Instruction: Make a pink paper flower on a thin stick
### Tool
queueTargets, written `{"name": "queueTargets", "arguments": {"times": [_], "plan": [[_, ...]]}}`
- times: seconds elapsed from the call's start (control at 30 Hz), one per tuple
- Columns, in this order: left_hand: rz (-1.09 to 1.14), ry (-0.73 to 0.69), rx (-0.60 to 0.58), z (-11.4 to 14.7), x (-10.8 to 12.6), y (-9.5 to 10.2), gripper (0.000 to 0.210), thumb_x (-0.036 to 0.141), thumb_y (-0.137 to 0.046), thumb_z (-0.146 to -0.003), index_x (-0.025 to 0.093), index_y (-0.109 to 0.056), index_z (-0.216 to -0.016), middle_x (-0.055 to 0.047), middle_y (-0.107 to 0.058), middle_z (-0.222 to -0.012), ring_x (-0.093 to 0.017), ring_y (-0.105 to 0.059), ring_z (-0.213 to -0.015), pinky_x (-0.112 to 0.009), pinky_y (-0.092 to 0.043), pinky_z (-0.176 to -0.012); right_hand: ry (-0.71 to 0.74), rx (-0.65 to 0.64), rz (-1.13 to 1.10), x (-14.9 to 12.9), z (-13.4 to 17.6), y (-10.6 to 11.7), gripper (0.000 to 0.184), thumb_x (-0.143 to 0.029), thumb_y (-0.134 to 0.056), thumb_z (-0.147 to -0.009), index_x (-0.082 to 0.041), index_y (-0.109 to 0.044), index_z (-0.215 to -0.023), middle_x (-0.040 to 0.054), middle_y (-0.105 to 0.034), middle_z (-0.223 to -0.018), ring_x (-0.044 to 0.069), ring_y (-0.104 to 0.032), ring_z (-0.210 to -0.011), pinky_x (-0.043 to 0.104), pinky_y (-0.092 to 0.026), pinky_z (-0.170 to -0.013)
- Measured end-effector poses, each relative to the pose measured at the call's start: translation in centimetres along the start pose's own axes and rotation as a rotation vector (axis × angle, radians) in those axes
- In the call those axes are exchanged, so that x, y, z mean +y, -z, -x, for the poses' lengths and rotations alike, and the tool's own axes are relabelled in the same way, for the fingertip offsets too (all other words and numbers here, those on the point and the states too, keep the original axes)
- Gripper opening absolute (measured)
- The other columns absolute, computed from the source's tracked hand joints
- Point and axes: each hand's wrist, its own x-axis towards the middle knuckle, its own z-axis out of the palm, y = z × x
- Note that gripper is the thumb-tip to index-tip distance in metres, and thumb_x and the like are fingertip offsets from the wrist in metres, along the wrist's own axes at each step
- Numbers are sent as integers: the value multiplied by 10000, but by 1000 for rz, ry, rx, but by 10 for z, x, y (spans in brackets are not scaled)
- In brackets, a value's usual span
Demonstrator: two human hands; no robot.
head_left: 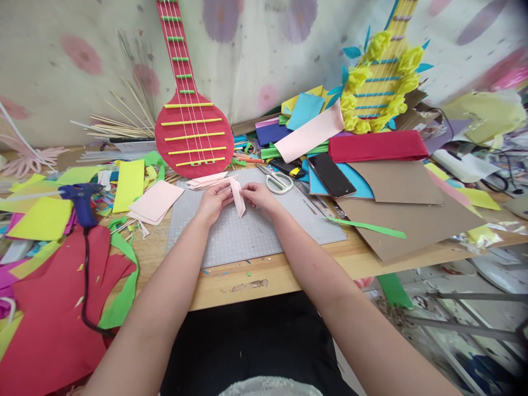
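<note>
Between my two hands is a narrow piece of folded pale pink paper [237,199], held just above the grey cutting mat [264,234]. My left hand [215,202] grips its left side with closed fingers. On the other edge, my right hand [259,197] pinches the paper. White-handled scissors [279,183] lie on the mat beside my right hand. Behind my left hand rest more pale pink paper pieces [208,180]. Two pink paper squares [157,202] lie left of the mat.
A red paper lute [193,135] stands at the back, a yellow one [377,82] to its right. On the left are a blue glue gun [82,201] and red paper [61,308]. At right lie a black phone [332,174] and brown cardboard [408,220].
</note>
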Motion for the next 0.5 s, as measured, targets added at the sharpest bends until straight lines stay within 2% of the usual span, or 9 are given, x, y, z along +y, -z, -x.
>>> {"name": "queueTargets", "arguments": {"times": [0.23,0.5], "plan": [[-72,10,34,3,-1,-4,224,161,-649,-702,103,-655,-918,-94,-703,-811,-181,-678,-731,-353,-529,-786,-15,-71,-116,-1,1,1,130,-262,-590,-726,-170,-524,-661,-32,-565,-558,36,-401,-402,167,-264,-362],[-98,15,45,5,1,-5,239,174,-672,-674,96,-661,-899,-87,-696,-750,-178,-667,-627,-354,-538,-732,-25,-109,-100,-8,7,0,84,-197,-549,-727,-162,-526,-654,-36,-574,-552,32,-405,-401,163,-265,-368]]}}
